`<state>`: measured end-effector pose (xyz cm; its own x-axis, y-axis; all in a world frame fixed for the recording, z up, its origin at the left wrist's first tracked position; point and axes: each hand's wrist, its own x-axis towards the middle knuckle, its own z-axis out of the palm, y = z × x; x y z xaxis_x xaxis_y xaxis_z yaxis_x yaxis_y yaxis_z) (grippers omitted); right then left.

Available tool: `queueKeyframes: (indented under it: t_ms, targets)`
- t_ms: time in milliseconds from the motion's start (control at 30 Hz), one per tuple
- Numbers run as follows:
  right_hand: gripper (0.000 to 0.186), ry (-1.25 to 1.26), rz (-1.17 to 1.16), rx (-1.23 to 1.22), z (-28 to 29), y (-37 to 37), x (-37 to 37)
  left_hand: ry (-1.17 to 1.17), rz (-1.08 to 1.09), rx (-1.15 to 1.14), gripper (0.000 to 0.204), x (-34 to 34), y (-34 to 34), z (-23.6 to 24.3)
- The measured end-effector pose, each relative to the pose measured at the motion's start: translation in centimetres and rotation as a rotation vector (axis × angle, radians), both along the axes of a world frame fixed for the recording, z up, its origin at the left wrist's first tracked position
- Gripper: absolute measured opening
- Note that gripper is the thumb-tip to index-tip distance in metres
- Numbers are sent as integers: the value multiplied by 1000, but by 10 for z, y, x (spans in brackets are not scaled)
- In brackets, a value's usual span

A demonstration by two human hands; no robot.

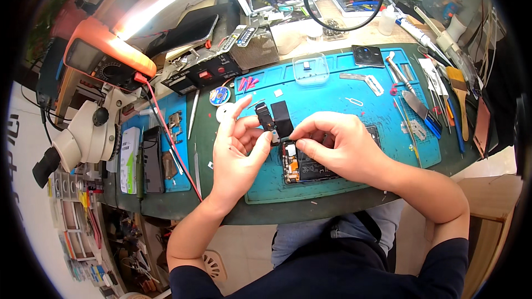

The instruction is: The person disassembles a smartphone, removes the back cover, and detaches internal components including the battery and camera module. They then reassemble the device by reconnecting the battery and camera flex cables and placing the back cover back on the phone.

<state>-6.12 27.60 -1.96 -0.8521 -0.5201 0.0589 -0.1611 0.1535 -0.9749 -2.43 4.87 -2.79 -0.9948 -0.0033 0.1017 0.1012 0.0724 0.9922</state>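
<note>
An opened phone (pixel 310 167) lies on the blue mat (pixel 332 94), its inner parts and black battery exposed. My left hand (pixel 239 143) pinches a small black phone bracket (pixel 264 115) above the phone's left end, some fingers raised. Beside that part stands a thin black rectangular sheet (pixel 282 118); whether the two are joined I cannot tell. Over the phone, my right hand (pixel 338 144) is closed, thumb and forefinger together at the sheet's lower corner. Whatever lies between those fingertips is hidden. The right hand also covers part of the phone.
An orange multimeter (pixel 105 58) with a red lead stands at left, near a white microscope arm (pixel 83 133). A clear plastic box (pixel 310 70) sits behind my hands. Tweezers, blades and a brush (pixel 459 99) lie at right. A ring-shaped magnifier (pixel 343 29) hangs at the back.
</note>
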Motion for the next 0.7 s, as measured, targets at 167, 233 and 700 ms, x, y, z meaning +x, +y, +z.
queueKeyframes:
  t_ms: [167, 233, 700]
  targets:
    - [13, 9, 3, 10, 2, 0, 1, -55, -23, 47, 60, -2, -2, 1]
    - [13, -23, 15, -17, 2, 1, -1, -136, -18, 149, 57, -2, 0, 7]
    - [20, -408, 124, -177, -3, 6, -12, -79, -36, 144, 52, 4, 8, 12]
